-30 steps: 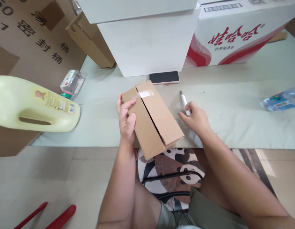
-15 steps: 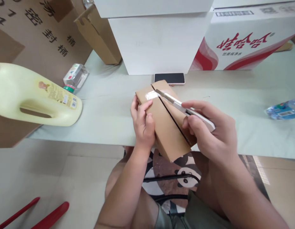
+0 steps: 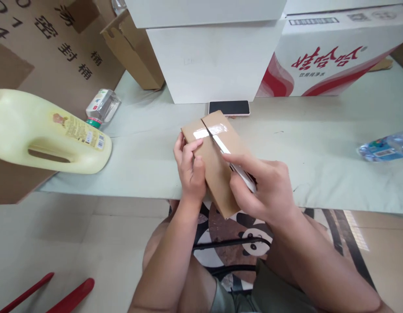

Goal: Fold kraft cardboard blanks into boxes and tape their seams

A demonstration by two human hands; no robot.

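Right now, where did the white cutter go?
In the head view, the white cutter is just right of the middle, held in the right hand over the small brown box, its tip toward the clear tape.

Two hands point(image 3: 192, 176) point(image 3: 265, 187), one small box point(image 3: 217, 176) in left fingers point(image 3: 187, 153), one cutter point(image 3: 221, 145) in right fingers point(image 3: 243, 162), one phone point(image 3: 229, 108) beyond them, one yellow jug point(image 3: 54, 134) to their left, two bottles point(image 3: 108, 106) point(image 3: 386, 146) flanking them
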